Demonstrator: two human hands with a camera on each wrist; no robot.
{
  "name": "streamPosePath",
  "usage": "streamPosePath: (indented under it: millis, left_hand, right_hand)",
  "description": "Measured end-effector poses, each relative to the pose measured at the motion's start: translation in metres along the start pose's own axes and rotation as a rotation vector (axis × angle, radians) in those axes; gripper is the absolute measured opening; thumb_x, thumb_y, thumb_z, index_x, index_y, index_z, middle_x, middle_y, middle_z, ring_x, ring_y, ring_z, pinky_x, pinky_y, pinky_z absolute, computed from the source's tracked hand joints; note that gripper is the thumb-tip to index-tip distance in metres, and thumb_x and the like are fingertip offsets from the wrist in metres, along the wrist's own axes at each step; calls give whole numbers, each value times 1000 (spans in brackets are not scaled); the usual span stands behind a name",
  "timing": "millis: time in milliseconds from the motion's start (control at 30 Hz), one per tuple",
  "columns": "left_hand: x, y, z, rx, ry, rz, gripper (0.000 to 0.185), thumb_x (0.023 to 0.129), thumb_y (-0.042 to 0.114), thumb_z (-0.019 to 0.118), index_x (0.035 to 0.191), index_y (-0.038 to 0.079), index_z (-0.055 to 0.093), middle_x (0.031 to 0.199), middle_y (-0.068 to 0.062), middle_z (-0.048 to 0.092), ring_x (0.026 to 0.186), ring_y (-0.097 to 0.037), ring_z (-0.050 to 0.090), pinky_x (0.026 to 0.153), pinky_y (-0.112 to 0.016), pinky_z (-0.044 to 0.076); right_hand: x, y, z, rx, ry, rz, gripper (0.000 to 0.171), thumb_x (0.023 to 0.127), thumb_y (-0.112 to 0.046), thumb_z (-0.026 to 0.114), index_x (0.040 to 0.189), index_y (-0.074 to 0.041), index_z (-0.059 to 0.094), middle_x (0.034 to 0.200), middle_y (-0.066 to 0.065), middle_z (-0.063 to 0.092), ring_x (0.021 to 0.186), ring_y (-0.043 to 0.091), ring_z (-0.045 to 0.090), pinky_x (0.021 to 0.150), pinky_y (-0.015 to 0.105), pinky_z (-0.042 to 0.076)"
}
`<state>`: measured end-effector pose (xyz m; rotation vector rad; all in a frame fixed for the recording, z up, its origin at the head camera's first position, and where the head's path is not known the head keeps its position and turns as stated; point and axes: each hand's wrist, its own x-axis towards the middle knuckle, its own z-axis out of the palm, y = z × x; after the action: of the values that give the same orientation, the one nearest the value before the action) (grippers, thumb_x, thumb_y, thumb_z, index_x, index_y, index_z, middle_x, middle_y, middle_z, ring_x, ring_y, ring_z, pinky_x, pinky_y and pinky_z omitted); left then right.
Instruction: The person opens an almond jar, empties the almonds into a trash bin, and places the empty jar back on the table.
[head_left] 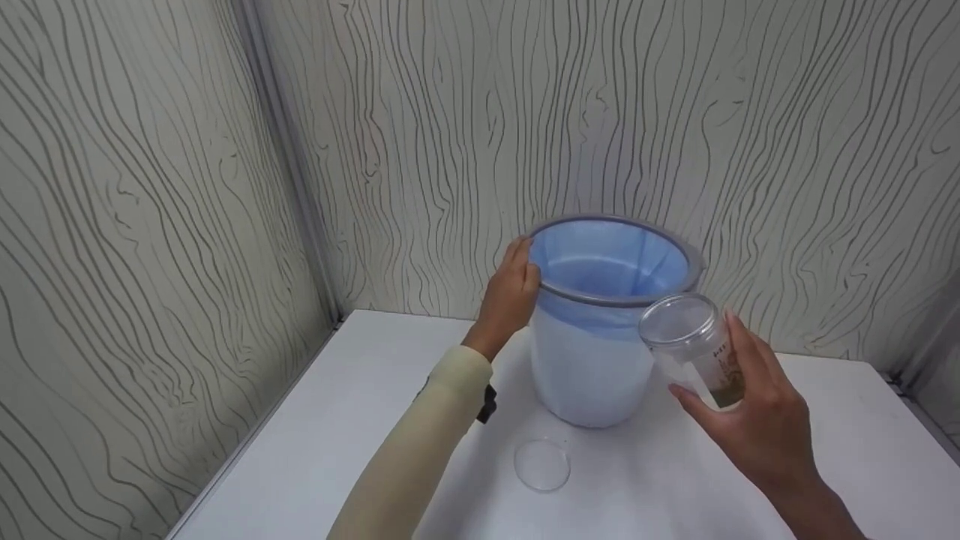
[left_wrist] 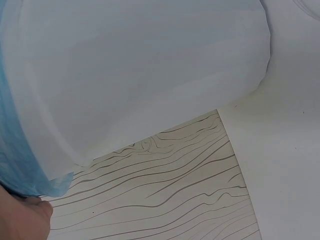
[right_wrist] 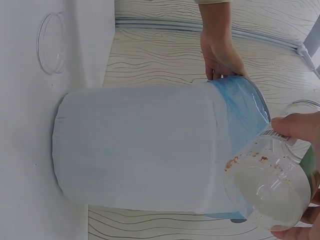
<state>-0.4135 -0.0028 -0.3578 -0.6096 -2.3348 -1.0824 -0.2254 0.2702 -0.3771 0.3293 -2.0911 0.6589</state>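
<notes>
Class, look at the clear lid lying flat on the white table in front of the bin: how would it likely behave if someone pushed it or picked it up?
The clear lid looks thin and see-through, so it is probably light. Lying flat on the smooth table, it would likely slide rather than roll. Its low rim may make it awkward to lift; set on edge, the round shape could roll.

Counting the things on the white table

There is one white plastic bin point(head_left: 589, 367) with one blue bag point(head_left: 611, 266) inside it. There is one clear round plastic jar point(head_left: 694, 349) and one clear round lid point(head_left: 542, 465). There are two hands, one left hand point(head_left: 511, 289) and one right hand point(head_left: 757, 420).
</notes>
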Motion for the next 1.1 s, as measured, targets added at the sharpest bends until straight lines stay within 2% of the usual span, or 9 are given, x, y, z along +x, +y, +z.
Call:
streamPosePath:
  millis: [167,533,800,1100]
  left_hand:
    - [-1,-1,0,9,0,-4,53,108,25,28,158,5,33,165,-10,29,149,-21,31,119,-36,29]
    - [-1,0,0,-3,6,12,52,108,21,31,158,4,33,165,-11,29,150,-22,31,120,-37,28]
    - [1,0,1,10,14,-2,55,108,28,26,158,6,34,165,-7,30,149,-19,32,119,-35,29]
    - [1,-1,1,-6,18,7,52,108,21,32,157,5,34,164,-8,31,149,-20,33,119,-36,30]
  right_hand:
    - [-4,1,2,13,-2,19,113,59,-14,98,156,-12,40,138,24,56,118,45,58,87,68,48]
    - [-15,-1,4,44,-27,94,117,60,-13,98,159,-14,35,143,24,54,126,45,54,96,68,43]
    - [-24,0,6,67,-33,121,119,60,-13,98,160,-15,33,138,24,56,123,40,55,96,67,44]
    - [-31,-2,8,76,-58,164,120,62,-14,98,161,-17,30,140,22,55,125,40,54,99,66,42]
